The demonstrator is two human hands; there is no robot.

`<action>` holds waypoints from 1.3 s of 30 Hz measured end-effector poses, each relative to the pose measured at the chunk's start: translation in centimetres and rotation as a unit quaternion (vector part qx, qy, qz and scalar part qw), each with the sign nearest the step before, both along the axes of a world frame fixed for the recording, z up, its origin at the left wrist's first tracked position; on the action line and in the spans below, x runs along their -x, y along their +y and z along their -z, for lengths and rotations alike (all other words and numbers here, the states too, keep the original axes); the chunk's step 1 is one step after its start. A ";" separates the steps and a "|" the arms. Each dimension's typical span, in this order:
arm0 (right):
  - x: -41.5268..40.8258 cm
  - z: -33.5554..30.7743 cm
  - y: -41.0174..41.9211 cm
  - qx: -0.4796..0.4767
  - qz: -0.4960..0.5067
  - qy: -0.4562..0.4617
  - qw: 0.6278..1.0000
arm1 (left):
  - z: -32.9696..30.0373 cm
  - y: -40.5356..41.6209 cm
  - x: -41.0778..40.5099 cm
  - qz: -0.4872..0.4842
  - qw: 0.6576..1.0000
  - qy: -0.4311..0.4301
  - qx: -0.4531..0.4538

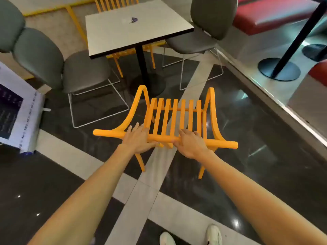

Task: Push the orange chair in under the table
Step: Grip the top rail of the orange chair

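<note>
An orange slatted chair (pixel 174 114) stands on the dark floor, a short way in front of the square white table (pixel 109 29), with its back toward me. Both my hands rest on its top rail. My left hand (pixel 137 138) lies over the rail left of centre, fingers over the top and thumb under it. My right hand (pixel 190 143) holds the rail right of centre the same way. The table's black post and round base (pixel 146 80) stand just beyond the chair's seat front.
A grey padded chair (pixel 77 73) stands left of the table, another grey chair (pixel 200 38) right of it, and a second orange chair (pixel 116 4) on the far side. A printed sign (pixel 16 110) stands at left. Red benches (pixel 272 13) and another table base lie right.
</note>
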State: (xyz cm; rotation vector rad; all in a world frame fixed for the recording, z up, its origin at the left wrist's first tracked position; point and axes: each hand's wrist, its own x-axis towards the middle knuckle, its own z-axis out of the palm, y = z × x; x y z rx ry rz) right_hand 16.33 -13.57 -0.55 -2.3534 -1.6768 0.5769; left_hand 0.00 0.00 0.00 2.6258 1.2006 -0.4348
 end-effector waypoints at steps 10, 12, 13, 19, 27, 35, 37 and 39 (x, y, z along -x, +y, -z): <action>-0.6 3.0 0.1 -0.152 0.031 -0.112 0.982 | 2.0 3.9 0.5 0.036 0.998 0.002 -0.048; -0.4 3.1 0.2 -0.172 0.044 -0.128 0.976 | 2.3 4.0 0.6 0.035 0.996 0.002 -0.077; -0.2 3.1 0.3 -0.180 0.052 -0.132 0.973 | 2.4 4.0 0.6 0.035 0.996 -0.003 -0.084; -1.3 3.7 0.6 -0.184 0.057 -0.150 0.970 | 2.9 3.8 0.1 0.021 0.995 -0.050 -0.084; -8.4 3.1 1.4 -0.129 0.012 -0.152 0.980 | 3.8 0.8 -3.8 -0.030 0.991 -0.102 -0.080; -12.2 3.2 4.3 -0.115 -0.024 -0.153 0.981 | 4.1 1.6 -6.7 -0.070 0.986 -0.099 -0.113; -13.2 3.3 5.0 -0.110 -0.033 -0.150 0.982 | 4.2 1.8 -7.6 -0.080 0.985 -0.095 -0.118; -14.4 3.3 5.7 -0.109 -0.041 -0.148 0.982 | 4.3 2.2 -8.5 -0.093 0.984 -0.094 -0.119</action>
